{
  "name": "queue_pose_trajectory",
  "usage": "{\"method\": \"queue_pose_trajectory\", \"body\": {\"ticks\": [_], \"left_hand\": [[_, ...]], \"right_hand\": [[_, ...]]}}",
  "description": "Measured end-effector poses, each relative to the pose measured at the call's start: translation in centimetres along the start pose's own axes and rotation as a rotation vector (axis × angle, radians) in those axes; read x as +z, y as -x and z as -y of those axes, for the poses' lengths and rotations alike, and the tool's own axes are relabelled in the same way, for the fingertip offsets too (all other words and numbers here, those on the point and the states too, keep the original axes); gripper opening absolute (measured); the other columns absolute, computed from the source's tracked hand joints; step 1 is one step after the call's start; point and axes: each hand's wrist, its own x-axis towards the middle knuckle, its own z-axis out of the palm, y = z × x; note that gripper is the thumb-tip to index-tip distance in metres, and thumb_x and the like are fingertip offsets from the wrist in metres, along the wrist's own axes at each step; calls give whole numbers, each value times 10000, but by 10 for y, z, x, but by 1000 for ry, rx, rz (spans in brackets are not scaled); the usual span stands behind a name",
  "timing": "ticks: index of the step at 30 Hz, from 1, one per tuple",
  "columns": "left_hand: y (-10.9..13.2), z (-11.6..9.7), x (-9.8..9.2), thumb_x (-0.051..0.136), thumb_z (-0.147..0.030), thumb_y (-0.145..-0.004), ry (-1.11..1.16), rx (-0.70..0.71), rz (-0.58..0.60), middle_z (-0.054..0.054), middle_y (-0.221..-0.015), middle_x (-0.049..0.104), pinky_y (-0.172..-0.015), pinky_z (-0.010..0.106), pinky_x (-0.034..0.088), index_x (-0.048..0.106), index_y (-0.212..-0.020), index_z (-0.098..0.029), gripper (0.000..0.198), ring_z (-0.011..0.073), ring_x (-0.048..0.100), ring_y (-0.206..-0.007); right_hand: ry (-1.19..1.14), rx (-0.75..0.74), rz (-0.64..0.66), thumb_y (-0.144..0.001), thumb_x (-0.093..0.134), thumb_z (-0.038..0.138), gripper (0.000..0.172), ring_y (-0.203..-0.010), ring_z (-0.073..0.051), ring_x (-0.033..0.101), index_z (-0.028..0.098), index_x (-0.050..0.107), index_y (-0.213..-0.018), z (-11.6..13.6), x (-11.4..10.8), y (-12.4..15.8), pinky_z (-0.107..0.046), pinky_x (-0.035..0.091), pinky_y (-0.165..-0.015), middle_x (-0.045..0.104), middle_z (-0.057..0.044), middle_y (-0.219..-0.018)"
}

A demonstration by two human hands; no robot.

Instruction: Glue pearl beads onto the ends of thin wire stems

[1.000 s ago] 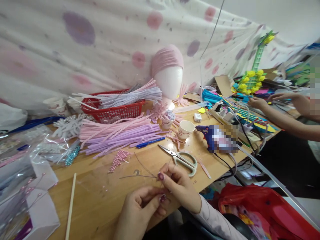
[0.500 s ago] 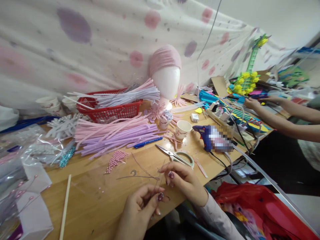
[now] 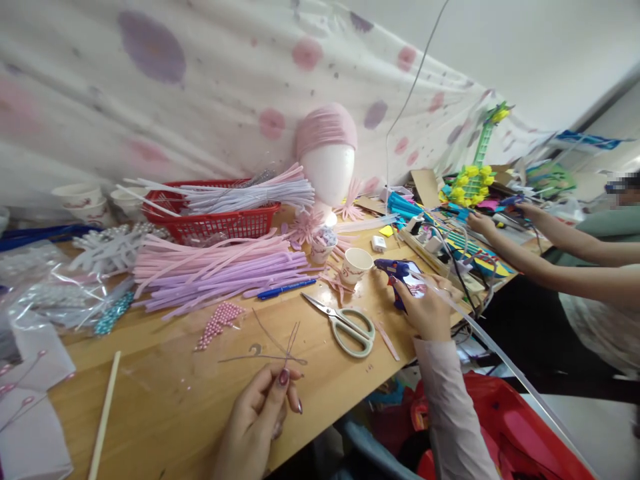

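Note:
My left hand point(image 3: 260, 417) rests at the near table edge, its fingers pinched on a small bunch of thin pink wires point(image 3: 280, 347) that fan out over the wooden table point(image 3: 165, 407). My right hand point(image 3: 425, 308) reaches to the right and closes around the blue glue gun point(image 3: 400, 275), with a clear glue stick point(image 3: 480, 330) trailing from it. Pale green scissors point(image 3: 347, 323) lie open between my two hands. A cluster of pink pearl beads point(image 3: 217, 321) sits just beyond the wires.
A pile of pink and lilac pipe cleaners point(image 3: 220, 270), a red basket point(image 3: 210, 217), a foam head with a pink cap point(image 3: 327, 157), paper cups point(image 3: 356, 265) and a blue pen point(image 3: 285, 289) crowd the table. Another person's arms point(image 3: 540, 257) work at the far right. A wooden stick point(image 3: 103, 420) lies near left.
My right hand has let go of the wires and moved right to the glue gun, closing on it. My left hand keeps the wires. The view has shifted slightly right.

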Motion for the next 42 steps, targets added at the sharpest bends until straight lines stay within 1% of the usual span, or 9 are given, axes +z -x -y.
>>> {"method": "queue_pose_trajectory", "body": {"ticks": [5,8,11,14,16,22,27,35,42], "left_hand": [[5,-3,7,775,-664,-650,57,-5,-86,-6,-612,603,-415,180,311,717,-807,-150,541,57,398,-444],[6,-3,5,816,-631,-617,79,49,-154,22,-667,665,-468,209,415,753,-867,-158,538,89,480,-495],[8,-8,1,801,-593,-662,-11,91,-214,54,-762,728,-456,214,405,752,-1010,-176,545,96,481,-505],[8,-14,-2,765,-540,-731,-117,156,-225,79,-838,758,-460,216,408,721,-1096,-182,513,93,472,-502],[7,-18,-2,745,-512,-762,-126,178,-207,87,-906,754,-438,206,394,704,-1114,-184,483,74,451,-480],[6,-23,-7,702,-531,-790,-152,140,-148,112,-962,724,-373,202,428,695,-1075,-155,472,93,538,-483],[9,-24,-16,704,-426,-819,-241,219,-225,58,-854,717,-581,257,596,747,-957,-168,295,122,638,-562],[12,-25,-16,737,-302,-795,-209,291,-208,43,-950,690,-541,207,608,795,-922,-209,168,124,661,-668],[15,-21,-10,745,-332,-781,-225,223,-207,50,-893,694,-501,194,576,779,-859,-181,173,138,651,-679]], "right_hand": [[-41,-19,73,-722,624,521,337,-879,-334,638,191,690,-702,4,15,-18,-459,449,-843,732,-160,-823],[-92,24,-1,-740,632,516,346,-812,-323,644,172,676,-742,6,6,-16,-451,470,-774,722,-169,-811],[-199,94,-29,-828,572,545,412,-600,-234,617,150,676,-875,15,-11,-7,-367,484,-575,709,-122,-759],[-422,141,12,-902,521,545,410,-413,-140,512,167,674,-858,37,-28,7,-262,382,-397,651,-27,-615],[-740,145,55,-875,609,500,355,-363,-110,463,172,684,-763,56,-35,20,-233,305,-349,601,6,-529],[-1067,186,581,-824,694,526,397,-395,-153,544,182,675,-629,97,-29,61,-264,389,-357,624,-25,-496],[-1038,165,895,-856,657,541,400,-423,-149,529,166,707,-724,103,-20,81,-287,440,-413,614,-25,-526],[-1231,403,832,-809,715,533,358,-464,-140,552,180,705,-749,121,-22,99,-253,437,-407,635,-22,-592],[-1326,493,752,-797,697,578,359,-610,-217,664,227,709,-727,133,-13,116,-355,582,-627,688,-33,-644]]}}
